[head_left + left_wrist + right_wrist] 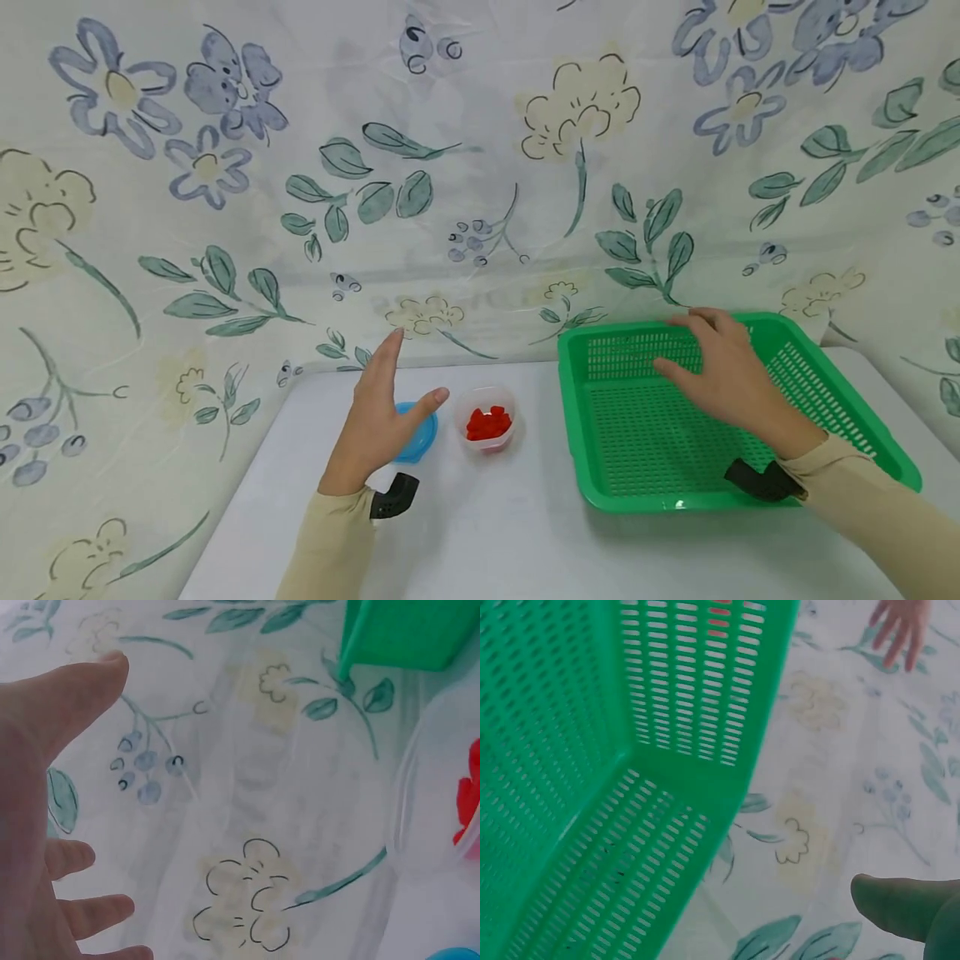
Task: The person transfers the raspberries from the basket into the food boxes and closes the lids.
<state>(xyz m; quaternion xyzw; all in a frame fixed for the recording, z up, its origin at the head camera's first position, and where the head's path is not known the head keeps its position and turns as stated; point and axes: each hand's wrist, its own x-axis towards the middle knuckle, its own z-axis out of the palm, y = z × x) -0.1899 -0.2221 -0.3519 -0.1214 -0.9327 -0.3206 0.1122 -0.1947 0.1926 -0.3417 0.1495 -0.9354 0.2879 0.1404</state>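
Note:
My left hand (378, 417) is raised over the left part of the table, fingers extended and thumb spread, holding nothing. Beneath it, partly covered by the hand, lies a round blue lid (422, 437). Just right of that stands a small clear plastic tub (486, 398) with several red pieces (489, 423) inside; the left wrist view catches the tub (420, 787) at its right edge. Over the green basket (585, 454) hovers my right hand (723, 379), thumb apart from loosely bent fingers, with nothing in its grasp. The right wrist view shows its thumb (892, 904) beside the basket's perforated wall (772, 697).
A white table (480, 533) carries everything. Behind it and along the left side hangs a floral cloth (480, 100), close to the table's back edge. The wide basket takes up the right side, its raised rim standing above the tabletop.

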